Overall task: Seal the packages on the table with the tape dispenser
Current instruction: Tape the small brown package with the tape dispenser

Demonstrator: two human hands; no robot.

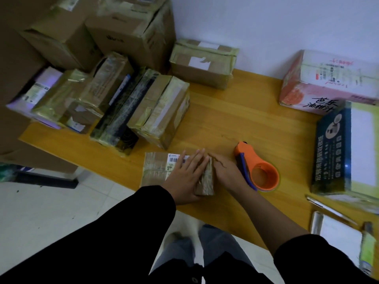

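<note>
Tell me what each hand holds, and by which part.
Nothing is gripped. The left hand lies flat on top of the small package; the right hand presses its right side. The tape dispenser lies unheld beside them.

table (235, 111): wood-grain, smooth, low sheen | package (155, 167): brown cardboard, glossy clear tape | tape dispenser (246, 152): orange plastic, smooth, matt

From the package (158, 167), bare surface (235, 111) lies open toward 12 and 1 o'clock. A row of boxes (160, 111) crowds 10 to 11, and a far box (203, 66) stands at 12 against the wall (266, 27). The dispenser (256, 169) sits just beside at 3. Beyond it a pink box (320, 83) blocks 2 and a dark box (332, 148) blocks 3.
</note>
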